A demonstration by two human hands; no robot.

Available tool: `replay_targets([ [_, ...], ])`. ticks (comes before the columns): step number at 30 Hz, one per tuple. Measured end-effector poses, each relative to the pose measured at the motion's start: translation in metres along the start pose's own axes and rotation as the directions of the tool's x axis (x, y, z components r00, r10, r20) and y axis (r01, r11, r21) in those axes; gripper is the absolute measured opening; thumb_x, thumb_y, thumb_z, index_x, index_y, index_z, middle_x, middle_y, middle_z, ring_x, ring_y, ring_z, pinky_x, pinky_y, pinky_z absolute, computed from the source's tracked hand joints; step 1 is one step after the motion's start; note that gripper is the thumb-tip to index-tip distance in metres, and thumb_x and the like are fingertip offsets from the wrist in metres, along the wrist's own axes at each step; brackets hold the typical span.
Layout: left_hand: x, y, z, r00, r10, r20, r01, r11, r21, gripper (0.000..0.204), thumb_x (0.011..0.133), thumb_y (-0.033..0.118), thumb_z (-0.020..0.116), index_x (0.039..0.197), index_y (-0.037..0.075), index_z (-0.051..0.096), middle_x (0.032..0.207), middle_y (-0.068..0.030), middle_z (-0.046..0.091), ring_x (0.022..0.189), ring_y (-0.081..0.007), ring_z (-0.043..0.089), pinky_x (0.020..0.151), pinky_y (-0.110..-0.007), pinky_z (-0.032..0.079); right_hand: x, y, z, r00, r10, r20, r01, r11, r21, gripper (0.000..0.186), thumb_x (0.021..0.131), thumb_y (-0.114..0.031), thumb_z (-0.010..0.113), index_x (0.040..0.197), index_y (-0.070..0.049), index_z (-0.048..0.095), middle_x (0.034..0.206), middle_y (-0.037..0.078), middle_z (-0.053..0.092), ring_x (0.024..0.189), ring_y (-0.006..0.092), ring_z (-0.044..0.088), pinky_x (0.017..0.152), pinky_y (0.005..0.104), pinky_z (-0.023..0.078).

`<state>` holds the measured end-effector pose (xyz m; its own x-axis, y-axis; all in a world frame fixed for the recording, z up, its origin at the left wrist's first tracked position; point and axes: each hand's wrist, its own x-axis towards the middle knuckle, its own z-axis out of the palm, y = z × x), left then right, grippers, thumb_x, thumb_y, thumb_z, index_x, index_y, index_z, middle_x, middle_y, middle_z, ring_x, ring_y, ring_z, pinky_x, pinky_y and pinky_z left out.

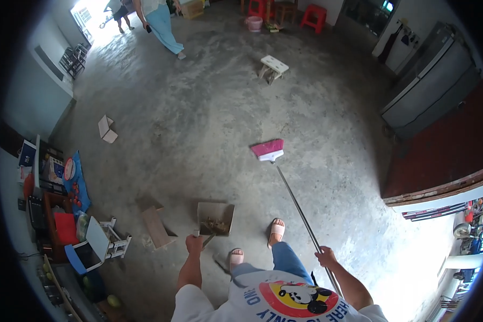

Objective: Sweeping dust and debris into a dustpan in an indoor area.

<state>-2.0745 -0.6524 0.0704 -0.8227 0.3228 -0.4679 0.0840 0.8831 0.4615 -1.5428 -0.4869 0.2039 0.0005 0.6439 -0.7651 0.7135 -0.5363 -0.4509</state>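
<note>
My right hand [326, 256] is closed round the metal pole of a broom [298, 206]. The broom's pink bristles and white head [268, 151] rest on the concrete floor ahead of me. At lower left, my left hand [194, 244] is closed at the near edge of a box-shaped dustpan [227, 210]. A short piece like a handle shows by its fingers; the grip itself is partly hidden. Brown debris [214, 224] lies inside the dustpan, which sits on the floor in front of my sandalled feet.
Beside the dustpan stands a low wooden stool [156, 228]. An open carton [107, 129] lies farther left, a small white stool [273, 65] ahead. A fridge [432, 86] is at right, a child's chair [99, 241] at left. Two people [161, 24] are at the far left.
</note>
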Motion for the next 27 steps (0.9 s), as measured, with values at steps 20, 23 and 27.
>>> replay_targets([
  [20,-0.009,0.075,0.118,0.928,-0.343,0.142,0.371,0.871,-0.322,0.033,0.074,0.024,0.071,0.062,-0.002,0.055,0.050,-0.0108,0.056,0.041,-0.0220,0.058,0.043,-0.033,0.049,0.121,-0.100,-0.094,0.959,0.137,0.250,-0.167,0.981,0.102,0.033,0.082,-0.016,0.063,0.110,0.001,0.054,0.053,0.003,0.050,0.037,0.0108,0.045,0.032,0.0263,0.036],
  [23,-0.013,0.079,0.123,0.910,-0.285,0.300,0.317,0.946,-0.061,0.038,0.074,0.035,0.068,0.063,-0.001,0.060,0.053,-0.0126,0.061,0.042,-0.0212,0.060,0.052,-0.031,0.051,0.115,-0.117,-0.102,0.944,0.160,0.290,-0.220,0.957,0.188,0.017,0.083,-0.015,0.062,0.089,-0.001,0.055,0.051,0.002,0.049,0.037,0.0093,0.045,0.032,0.0247,0.036],
  [27,-0.013,0.105,0.120,0.857,-0.252,0.449,0.209,0.967,0.145,0.042,0.071,0.039,0.070,0.076,-0.002,0.061,0.084,-0.0190,0.065,0.082,-0.0251,0.065,0.073,-0.037,0.050,0.110,-0.132,-0.107,0.946,0.204,0.251,-0.253,0.951,0.180,0.016,0.083,-0.014,0.063,0.090,-0.002,0.055,0.050,0.001,0.049,0.035,0.0083,0.043,0.030,0.0246,0.034],
])
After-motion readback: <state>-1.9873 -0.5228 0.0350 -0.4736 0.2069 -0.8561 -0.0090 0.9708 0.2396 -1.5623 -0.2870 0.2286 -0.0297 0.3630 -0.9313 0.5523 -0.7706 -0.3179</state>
